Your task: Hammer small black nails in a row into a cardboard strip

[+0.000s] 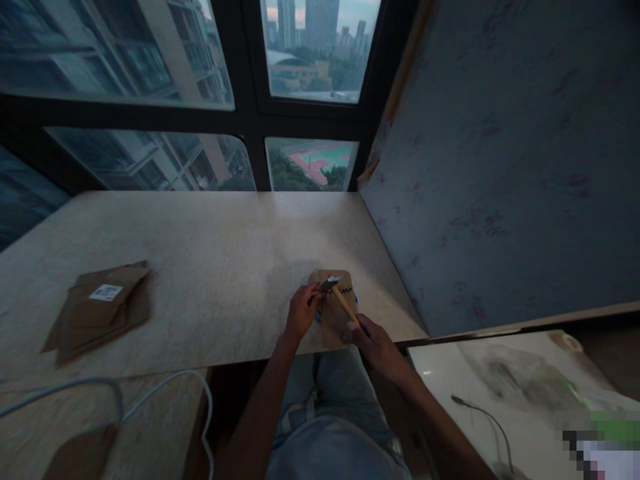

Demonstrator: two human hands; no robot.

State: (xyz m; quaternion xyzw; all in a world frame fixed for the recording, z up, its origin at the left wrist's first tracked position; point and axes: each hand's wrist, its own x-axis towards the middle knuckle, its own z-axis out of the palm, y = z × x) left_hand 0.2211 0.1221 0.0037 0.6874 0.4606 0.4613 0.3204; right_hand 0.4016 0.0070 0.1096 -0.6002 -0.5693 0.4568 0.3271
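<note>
My right hand (369,337) is closed round the light wooden handle (345,304) of a small tool with a hammer-like shape. At its far end is a dark piece (329,285) with a pale, shiny tip; I cannot tell whether this is its head or a separate thing. The fingers of my left hand (301,310) are pinched beside that dark piece, and what they hold is too small to name. Beneath both hands lies brown kraft paper (334,327), with a dark zigzag mark across it. Bits of blue show at the paper's sides.
A pale counter (215,267) runs below the window. Stacked brown paper envelopes (105,310), the top one with a white label, lie at left. A white cable (203,380) loops over the lower left. A patterned wall (490,173) borders the right side, above a white surface with a dark cable (480,407).
</note>
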